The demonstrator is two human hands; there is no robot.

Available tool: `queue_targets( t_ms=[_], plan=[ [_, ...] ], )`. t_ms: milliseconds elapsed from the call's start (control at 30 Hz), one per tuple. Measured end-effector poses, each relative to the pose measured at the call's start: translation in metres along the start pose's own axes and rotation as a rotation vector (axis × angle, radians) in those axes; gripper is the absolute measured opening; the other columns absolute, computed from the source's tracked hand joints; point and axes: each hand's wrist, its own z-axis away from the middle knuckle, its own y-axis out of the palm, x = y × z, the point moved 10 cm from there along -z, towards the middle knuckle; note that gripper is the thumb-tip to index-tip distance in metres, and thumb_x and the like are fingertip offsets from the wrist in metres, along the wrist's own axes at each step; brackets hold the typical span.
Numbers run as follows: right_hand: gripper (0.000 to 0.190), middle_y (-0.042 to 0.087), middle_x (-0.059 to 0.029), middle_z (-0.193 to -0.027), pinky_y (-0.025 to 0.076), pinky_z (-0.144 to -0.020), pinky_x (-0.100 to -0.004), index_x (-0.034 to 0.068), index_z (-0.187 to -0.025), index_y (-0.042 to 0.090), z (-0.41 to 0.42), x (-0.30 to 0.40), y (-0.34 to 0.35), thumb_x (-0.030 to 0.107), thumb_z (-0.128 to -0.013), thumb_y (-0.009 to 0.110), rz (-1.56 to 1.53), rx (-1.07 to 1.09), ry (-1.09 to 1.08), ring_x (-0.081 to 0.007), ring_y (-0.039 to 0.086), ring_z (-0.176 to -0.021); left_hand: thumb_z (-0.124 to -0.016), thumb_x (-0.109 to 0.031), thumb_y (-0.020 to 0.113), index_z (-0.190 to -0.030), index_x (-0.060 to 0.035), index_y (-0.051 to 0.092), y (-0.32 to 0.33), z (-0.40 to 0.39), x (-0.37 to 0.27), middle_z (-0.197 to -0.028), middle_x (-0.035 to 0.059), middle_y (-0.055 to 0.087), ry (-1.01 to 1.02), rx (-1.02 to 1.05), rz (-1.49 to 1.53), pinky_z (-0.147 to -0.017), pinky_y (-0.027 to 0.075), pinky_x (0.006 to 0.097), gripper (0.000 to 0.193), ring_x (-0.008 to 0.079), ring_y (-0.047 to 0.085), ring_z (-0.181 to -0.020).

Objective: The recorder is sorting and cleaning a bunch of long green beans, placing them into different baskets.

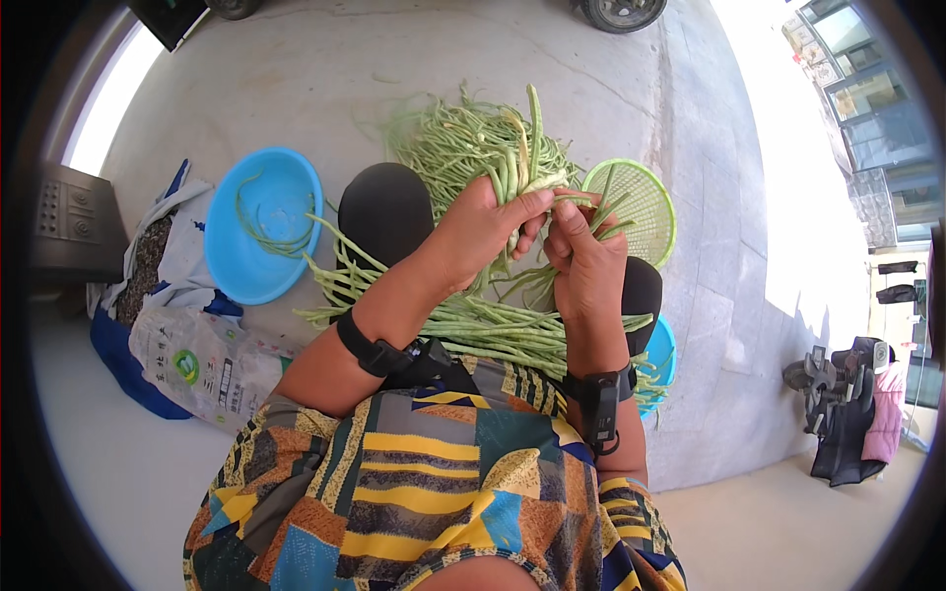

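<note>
My left hand [510,210] is closed around a bunch of long green beans [535,125], one of them yellowed and dry. Close beside it, my right hand [587,247] grips several green beans [610,210] whose ends poke out past the thumb. The thumbs of both hands nearly meet at a bean between them. Across my lap lies a loose bundle of long beans [495,329], partly hidden by my forearms. Beyond my knees a large tangled heap of long beans [458,148] rests on the concrete floor.
Left of my knees stands a blue basin [259,214] holding a few thin beans. A green mesh basket [643,210] is at the right, with another blue basin [661,354] nearer me. A printed plastic sack [199,362] lies at left. Wheels [624,11] show at the far edge.
</note>
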Motion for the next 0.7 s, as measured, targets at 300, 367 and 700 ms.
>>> queue_targets(
  t_ms=[300,367,700],
  plan=[
    [0.019,0.046,0.0039,-0.070,0.024,-0.044,-0.0197,0.002,-0.107,0.058,0.002,0.039,-0.019,0.014,-0.092,0.062,-0.162,-0.096,-0.210,-0.0042,0.036,-0.055,-0.093,-0.019,0.058,-0.097,-0.0038,0.055,-0.002,0.002,0.003,-0.075,0.0005,0.053,-0.018,0.031,-0.025,-0.054,0.044,0.0248,0.016,0.0086,0.051,-0.064],
    [0.017,0.043,0.0048,-0.068,0.024,-0.044,-0.0197,0.002,-0.104,0.059,0.005,0.029,0.001,0.014,-0.093,0.061,-0.054,0.030,-0.096,-0.0042,0.034,-0.053,-0.093,-0.019,0.058,-0.094,-0.0042,0.055,0.002,0.001,0.000,-0.073,0.0002,0.053,-0.004,0.050,-0.038,-0.054,0.043,0.0246,0.015,0.0084,0.051,-0.063],
    [0.020,0.043,0.0007,-0.077,0.024,-0.042,-0.0169,0.002,-0.104,0.056,0.017,0.126,-0.072,0.021,-0.096,0.056,-0.400,-0.132,-0.482,-0.0045,0.033,-0.059,-0.091,-0.020,0.062,-0.084,-0.0069,0.052,-0.018,0.004,-0.015,-0.064,-0.0030,0.048,-0.012,0.033,-0.254,-0.051,0.039,0.0217,0.018,0.0060,0.045,-0.056]
  ],
)
